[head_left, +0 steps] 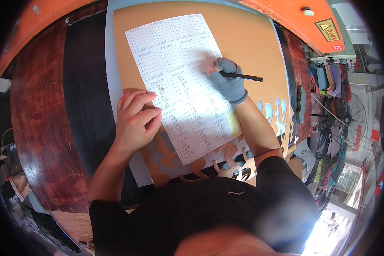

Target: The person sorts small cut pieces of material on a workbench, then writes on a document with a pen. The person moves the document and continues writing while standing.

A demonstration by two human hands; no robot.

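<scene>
A white sheet of printed labels (170, 64) lies tilted on a tan sheet (243, 25). Handwriting fills several labels in its lower half; the upper labels have blank lines. My bare left hand (136, 117) rests at the sheet's left edge, fingers spread and slightly bent, with nothing in it. In a grey fingerless glove, my right hand (229, 81) is closed around a black pen (251, 77) over the sheet's right part. The pen's writing tip is hard to make out in the glare. A yellowish patch (234, 123) shows at the sheet's lower right edge.
Cut-out openings (281, 111) run through the tan sheet at right and near my body. A dark strip (87, 85) and a reddish-brown board (42, 115) lie to the left. An orange machine beam (286, 19) spans the far side. Coloured pieces hang (328, 81) at right.
</scene>
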